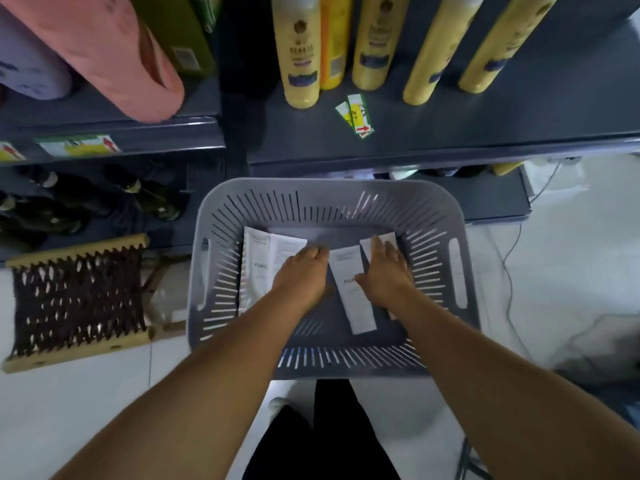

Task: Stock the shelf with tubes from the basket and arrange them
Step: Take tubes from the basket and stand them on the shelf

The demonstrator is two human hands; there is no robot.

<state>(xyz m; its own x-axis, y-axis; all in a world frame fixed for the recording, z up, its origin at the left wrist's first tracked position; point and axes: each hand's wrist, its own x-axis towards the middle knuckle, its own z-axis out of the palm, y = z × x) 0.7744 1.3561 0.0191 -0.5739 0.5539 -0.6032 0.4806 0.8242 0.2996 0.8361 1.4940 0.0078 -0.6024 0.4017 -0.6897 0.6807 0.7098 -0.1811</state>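
Lettering "FLO…" shows on white tubes lying in the grey basket at frame centre; the rest is blurred or covered. Left hand reaches onto the left tubes and right hand onto the right ones; whether either grips a tube is hidden. Yellow bottles on the shelf at the top right read "HERBAL".

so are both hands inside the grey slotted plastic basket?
Yes, the left hand and right hand both reach onto white tubes inside the grey slotted plastic basket.

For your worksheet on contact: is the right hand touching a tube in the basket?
Touching. The head view shows the right hand lying on a white tube in the basket, no gap visible.
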